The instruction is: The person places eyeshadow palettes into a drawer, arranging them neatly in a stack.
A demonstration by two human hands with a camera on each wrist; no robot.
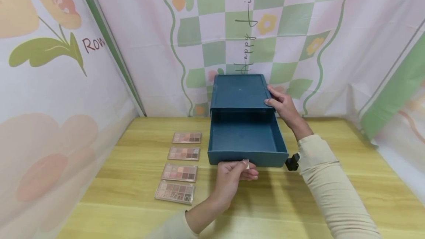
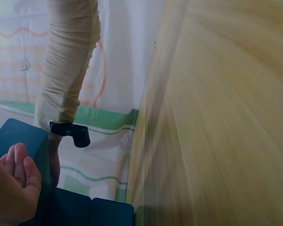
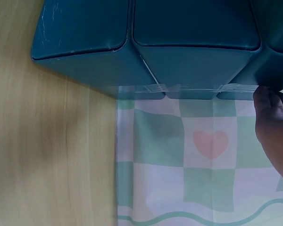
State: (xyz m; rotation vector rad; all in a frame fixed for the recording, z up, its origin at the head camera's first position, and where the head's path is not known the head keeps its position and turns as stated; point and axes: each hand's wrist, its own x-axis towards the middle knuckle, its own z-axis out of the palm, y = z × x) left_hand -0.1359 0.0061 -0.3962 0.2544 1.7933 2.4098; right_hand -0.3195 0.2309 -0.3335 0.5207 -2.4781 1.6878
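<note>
A dark blue drawer cabinet (image 1: 239,91) stands at the back of the table, with its top drawer (image 1: 244,139) pulled out toward me and the drawer's blue floor visible. At the middle of the drawer front, my left hand (image 1: 229,182) pinches a small whitish tab (image 1: 247,164), thumb above and fingers bent beneath. My right hand (image 1: 285,108) presses the cabinet's right side near the top, its thumb and a finger on the upper edge. In the right wrist view, the right hand's fingers (image 3: 269,101) touch the side of the stacked drawer units (image 3: 193,61).
Left of the cabinet, several eyeshadow palettes (image 1: 179,173) lie in a column on the wooden table (image 1: 126,180). A black wrist camera (image 1: 292,162) sits by my right sleeve. Patterned curtains (image 1: 212,28) hang behind and at both sides.
</note>
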